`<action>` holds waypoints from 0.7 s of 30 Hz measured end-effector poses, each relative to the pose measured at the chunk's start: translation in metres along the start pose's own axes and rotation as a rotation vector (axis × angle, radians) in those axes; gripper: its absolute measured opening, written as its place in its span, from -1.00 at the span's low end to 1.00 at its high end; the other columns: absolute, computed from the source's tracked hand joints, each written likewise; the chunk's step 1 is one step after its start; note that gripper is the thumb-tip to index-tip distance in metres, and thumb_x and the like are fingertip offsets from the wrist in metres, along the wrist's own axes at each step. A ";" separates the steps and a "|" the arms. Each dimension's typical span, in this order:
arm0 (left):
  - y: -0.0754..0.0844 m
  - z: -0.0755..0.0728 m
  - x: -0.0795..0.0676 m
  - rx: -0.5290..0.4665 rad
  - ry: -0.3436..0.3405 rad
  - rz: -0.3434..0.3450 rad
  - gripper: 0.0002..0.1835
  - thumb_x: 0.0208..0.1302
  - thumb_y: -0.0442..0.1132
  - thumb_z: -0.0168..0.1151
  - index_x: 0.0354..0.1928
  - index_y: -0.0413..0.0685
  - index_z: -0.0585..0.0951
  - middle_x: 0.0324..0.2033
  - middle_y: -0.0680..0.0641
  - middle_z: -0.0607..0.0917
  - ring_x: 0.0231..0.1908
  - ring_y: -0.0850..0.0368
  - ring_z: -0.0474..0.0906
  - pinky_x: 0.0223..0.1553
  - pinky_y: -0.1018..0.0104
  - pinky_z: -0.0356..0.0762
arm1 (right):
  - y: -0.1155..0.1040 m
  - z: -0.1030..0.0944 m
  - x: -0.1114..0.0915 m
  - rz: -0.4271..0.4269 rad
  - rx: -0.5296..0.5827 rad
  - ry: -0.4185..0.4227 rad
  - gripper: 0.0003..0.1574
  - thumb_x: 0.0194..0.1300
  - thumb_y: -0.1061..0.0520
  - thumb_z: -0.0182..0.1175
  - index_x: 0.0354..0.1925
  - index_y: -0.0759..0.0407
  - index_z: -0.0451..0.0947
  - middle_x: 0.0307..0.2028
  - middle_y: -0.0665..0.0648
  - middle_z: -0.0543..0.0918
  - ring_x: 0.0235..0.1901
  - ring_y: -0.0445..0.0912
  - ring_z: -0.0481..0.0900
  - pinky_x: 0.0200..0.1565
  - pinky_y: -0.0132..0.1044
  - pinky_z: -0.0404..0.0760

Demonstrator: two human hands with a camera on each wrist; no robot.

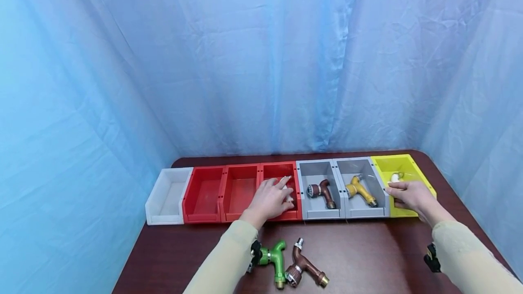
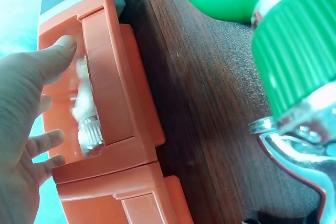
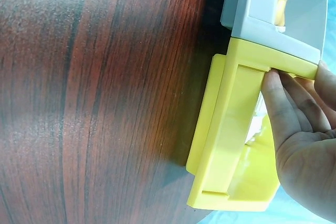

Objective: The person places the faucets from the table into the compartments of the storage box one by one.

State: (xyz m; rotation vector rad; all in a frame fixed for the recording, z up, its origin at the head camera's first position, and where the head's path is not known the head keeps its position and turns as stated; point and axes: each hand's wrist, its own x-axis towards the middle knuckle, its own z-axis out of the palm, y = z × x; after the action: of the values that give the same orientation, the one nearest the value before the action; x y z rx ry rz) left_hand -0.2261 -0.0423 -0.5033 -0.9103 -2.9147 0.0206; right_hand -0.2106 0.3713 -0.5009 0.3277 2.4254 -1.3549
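Observation:
My left hand [image 1: 267,198] is over a red bin, fingers spread. Inside that bin lies a white faucet [image 2: 85,106], slightly blurred, below and apart from the thumb in the left wrist view; the hand partly covers it in the head view. My right hand [image 1: 414,196] reaches into the yellow bin [image 1: 422,180]. Its fairly straight fingers [image 3: 286,106] lie against the inside of the wall beside the grey bin. A white faucet [image 1: 396,177] in the yellow bin is mostly hidden by that hand.
A brown faucet [image 1: 324,193] and a yellow faucet [image 1: 357,190] lie in the grey bins. Nearer on the table are a green faucet [image 1: 278,260] and another brown faucet [image 1: 304,267]. Two more red bins and a white bin [image 1: 167,194] extend left. Blue curtains [image 1: 253,58] surround the table.

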 end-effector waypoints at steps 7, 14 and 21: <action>0.001 -0.002 -0.006 0.011 0.002 0.012 -0.49 0.12 0.18 0.23 0.14 0.29 0.54 0.29 -0.01 0.33 0.21 -0.10 0.27 0.19 0.00 0.26 | 0.002 0.001 0.002 0.003 -0.003 0.006 -0.05 0.21 -0.19 0.18 0.32 0.37 0.15 0.18 0.53 0.25 -0.18 -0.06 0.59 -0.14 -0.13 0.61; 0.007 -0.009 -0.014 -0.014 -0.006 0.013 -0.46 0.14 0.19 0.21 0.17 0.29 0.51 0.28 0.00 0.34 0.22 -0.10 0.26 0.14 0.00 0.34 | 0.002 0.000 0.002 0.007 0.004 0.004 -0.05 0.21 -0.20 0.18 0.32 0.37 0.16 0.19 0.53 0.24 -0.18 -0.07 0.58 -0.14 -0.14 0.61; 0.017 -0.012 -0.030 -0.033 0.018 0.015 -0.44 0.13 0.22 0.20 0.19 0.29 0.49 0.27 0.02 0.36 0.22 -0.09 0.26 0.13 -0.02 0.35 | 0.002 -0.001 0.001 0.000 0.005 0.000 -0.07 0.23 -0.17 0.18 0.31 0.39 0.16 0.19 0.54 0.25 -0.18 -0.07 0.59 -0.14 -0.13 0.61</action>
State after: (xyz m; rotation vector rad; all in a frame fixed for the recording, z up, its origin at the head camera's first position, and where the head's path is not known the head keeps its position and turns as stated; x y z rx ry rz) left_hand -0.1911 -0.0455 -0.4943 -0.9324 -2.9001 -0.0341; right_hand -0.2115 0.3728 -0.5023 0.3288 2.4224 -1.3608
